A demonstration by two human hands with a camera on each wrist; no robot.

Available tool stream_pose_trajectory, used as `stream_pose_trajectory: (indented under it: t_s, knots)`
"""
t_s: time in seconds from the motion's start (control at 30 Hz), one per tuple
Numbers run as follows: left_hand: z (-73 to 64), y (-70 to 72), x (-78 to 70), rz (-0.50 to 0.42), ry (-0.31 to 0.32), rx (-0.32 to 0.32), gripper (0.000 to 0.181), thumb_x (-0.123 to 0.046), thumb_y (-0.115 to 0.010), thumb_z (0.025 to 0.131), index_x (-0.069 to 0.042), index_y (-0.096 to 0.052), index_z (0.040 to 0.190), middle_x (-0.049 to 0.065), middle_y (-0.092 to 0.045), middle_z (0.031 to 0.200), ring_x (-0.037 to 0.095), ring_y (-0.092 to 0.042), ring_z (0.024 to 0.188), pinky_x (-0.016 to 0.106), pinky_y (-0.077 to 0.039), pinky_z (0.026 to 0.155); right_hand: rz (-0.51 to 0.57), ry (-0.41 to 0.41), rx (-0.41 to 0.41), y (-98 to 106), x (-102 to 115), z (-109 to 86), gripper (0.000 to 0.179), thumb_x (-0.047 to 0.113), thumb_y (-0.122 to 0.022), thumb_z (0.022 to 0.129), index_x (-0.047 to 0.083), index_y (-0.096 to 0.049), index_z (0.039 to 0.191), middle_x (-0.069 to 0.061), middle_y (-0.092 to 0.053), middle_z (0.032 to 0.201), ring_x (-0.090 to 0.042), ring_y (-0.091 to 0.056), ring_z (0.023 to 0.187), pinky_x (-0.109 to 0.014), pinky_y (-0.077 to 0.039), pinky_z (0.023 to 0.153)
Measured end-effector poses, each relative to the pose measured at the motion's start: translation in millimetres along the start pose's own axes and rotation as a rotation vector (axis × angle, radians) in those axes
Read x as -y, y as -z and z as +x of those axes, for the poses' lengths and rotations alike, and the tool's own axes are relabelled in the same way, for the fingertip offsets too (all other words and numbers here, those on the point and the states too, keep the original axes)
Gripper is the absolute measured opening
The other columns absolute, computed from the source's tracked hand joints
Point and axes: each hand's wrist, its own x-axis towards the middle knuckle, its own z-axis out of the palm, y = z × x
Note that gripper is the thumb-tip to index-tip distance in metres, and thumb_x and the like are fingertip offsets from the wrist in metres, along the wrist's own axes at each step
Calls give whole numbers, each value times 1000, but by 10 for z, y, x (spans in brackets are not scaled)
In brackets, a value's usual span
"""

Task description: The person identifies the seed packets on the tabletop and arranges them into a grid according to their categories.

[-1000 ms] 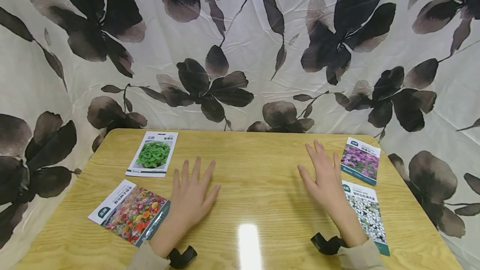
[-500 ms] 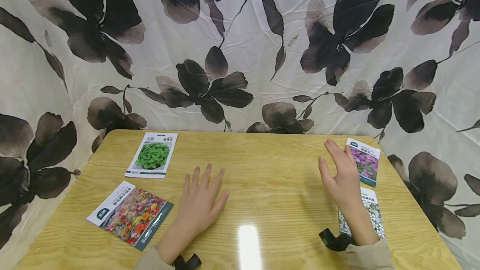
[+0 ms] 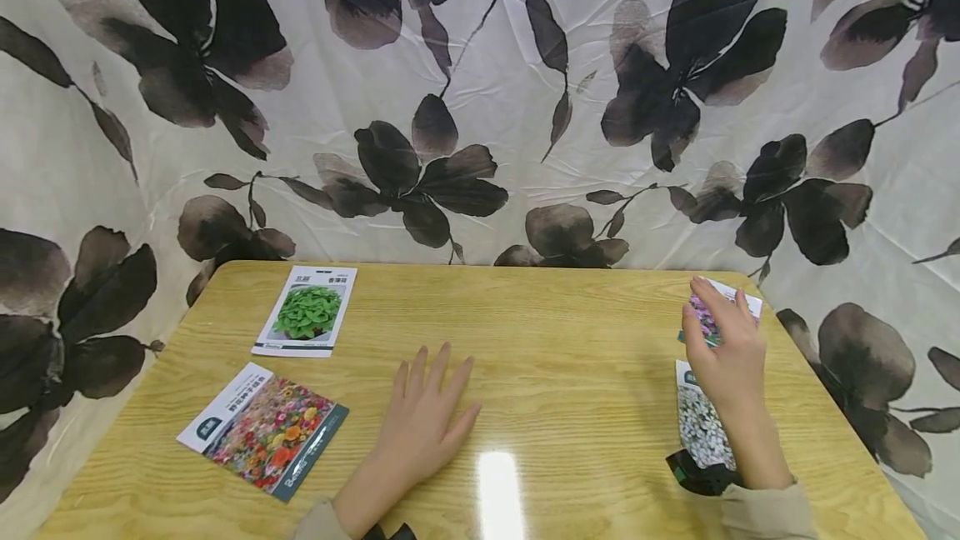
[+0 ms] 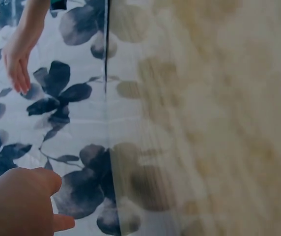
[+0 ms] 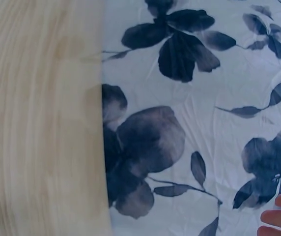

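Note:
My right hand (image 3: 729,357) is over the purple-flower seed packet (image 3: 703,322) at the table's right back, its fingers somewhat bent and thumb apart. Part of that packet shows between thumb and forefinger; the rest is hidden by the hand. Below it, the white-flower seed packet (image 3: 699,419) is partly covered by the forearm and a black wrist strap. My left hand (image 3: 426,423), fingers extended and spread, is over the table's front middle and holds nothing. Fingertips (image 5: 280,219) of the right hand enter the right wrist view's lower corner.
At the left back lies a green-leaf seed packet (image 3: 306,311). A larger mixed-flower seed packet (image 3: 262,432) lies askew in front of it. Behind the wooden table (image 3: 517,340) hangs a flower-print cloth (image 3: 525,132). Light glares near the table's front.
My right hand has moved rightward onto the purple-flower packet, its fingers now more bent. The left hand has slid right and slightly nearer, away from the mixed-flower packet.

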Motion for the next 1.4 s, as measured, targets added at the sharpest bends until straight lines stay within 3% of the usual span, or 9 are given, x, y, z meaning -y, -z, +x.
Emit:
stream_pose_trajectory:
  t_s: [0.3,0.47,0.67,0.83,0.97,1.07,1.2,1.27,1.4]
  knots:
    - [15,-53,-183,-37,-72,49,54,-44,-54,99,-16,-50,145,22,-39,151,53,-33,137,72,-28,106,-32,-24,17,173,-169,-27,33,-3,-66,85,-5,-70,117,-24,-70,111,2,-56,116,-52,-31,114]
    - [26,-69,-271,-41,-92,96,56,-47,-48,101,-19,-46,148,20,-38,153,51,-31,139,70,-27,108,-3,-100,64,265,-217,-70,31,-3,-64,89,-3,-70,119,-27,-70,105,22,-48,102,-37,-32,115]
    - [51,-96,-399,-89,-143,150,58,-49,-42,103,-18,-41,151,22,-35,154,53,-29,139,71,-27,107,20,-269,122,375,-242,-153,28,4,-63,94,3,-71,121,-24,-69,112,18,-48,113,-20,-31,112]
    - [80,-126,-497,-109,-170,176,58,-49,-37,104,-17,-40,152,22,-33,155,53,-28,139,71,-28,106,4,-400,209,469,-292,-257,31,14,-59,100,7,-68,129,-17,-65,127,12,-44,123,-16,-30,109]
    - [105,-149,-567,-113,-189,188,58,-49,-39,103,-17,-41,152,22,-34,155,53,-29,139,70,-28,107,6,-432,305,547,-367,-367,36,18,-56,102,7,-62,136,-16,-60,135,16,-41,121,-44,-33,114]
    - [123,-161,-618,-119,-205,190,57,-49,-39,103,-18,-41,151,21,-34,154,52,-29,139,69,-28,107,5,-420,376,609,-429,-462,41,20,-56,102,8,-56,141,-16,-55,141,16,-36,125,-69,-29,107]
    - [148,-191,-682,-126,-236,188,57,-48,-37,104,-17,-40,151,21,-34,155,52,-30,139,69,-30,106,0,-431,456,683,-493,-573,46,23,-56,102,11,-50,147,-16,-51,145,10,-33,132,-74,-30,100]
    - [157,-206,-711,-131,-250,189,57,-48,-37,104,-17,-39,152,21,-33,155,51,-30,139,69,-30,106,5,-447,482,712,-525,-619,48,23,-56,102,13,-49,148,-15,-50,146,12,-32,130,-65,-33,106]
    - [170,-216,-766,-127,-264,190,57,-48,-37,104,-17,-39,152,21,-33,155,50,-30,139,69,-31,106,15,-438,495,741,-583,-696,47,21,-57,102,13,-49,148,-13,-52,145,21,-34,122,-17,-35,106]
